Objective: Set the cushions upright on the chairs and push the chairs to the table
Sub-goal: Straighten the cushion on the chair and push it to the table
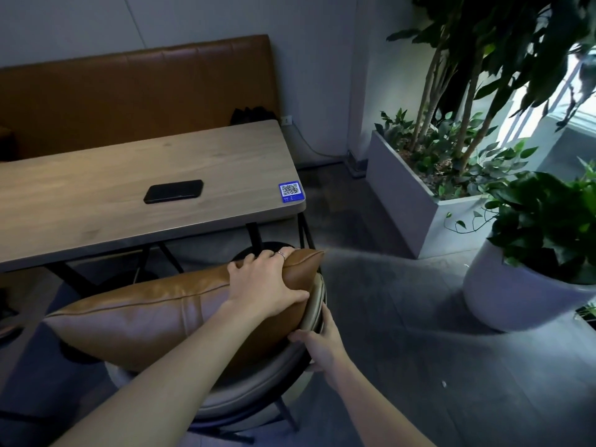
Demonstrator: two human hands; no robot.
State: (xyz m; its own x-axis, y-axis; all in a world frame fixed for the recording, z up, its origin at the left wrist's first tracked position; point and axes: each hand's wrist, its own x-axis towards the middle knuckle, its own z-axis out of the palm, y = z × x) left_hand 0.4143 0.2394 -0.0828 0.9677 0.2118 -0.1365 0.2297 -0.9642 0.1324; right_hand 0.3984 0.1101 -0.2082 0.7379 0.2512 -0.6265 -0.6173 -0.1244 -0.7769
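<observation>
A brown leather cushion stands on edge on a chair with a beige padded backrest and dark legs, in front of me. My left hand grips the cushion's top right corner, fingers over the far side and thumb on the near side. My right hand holds the right end of the chair's backrest. The wooden table stands just beyond the chair, and the chair's round dark seat reaches under the table's near edge.
A black phone and a blue QR sticker lie on the table. A brown bench backrest runs along the wall. To the right stand a white planter box and a round white pot with plants.
</observation>
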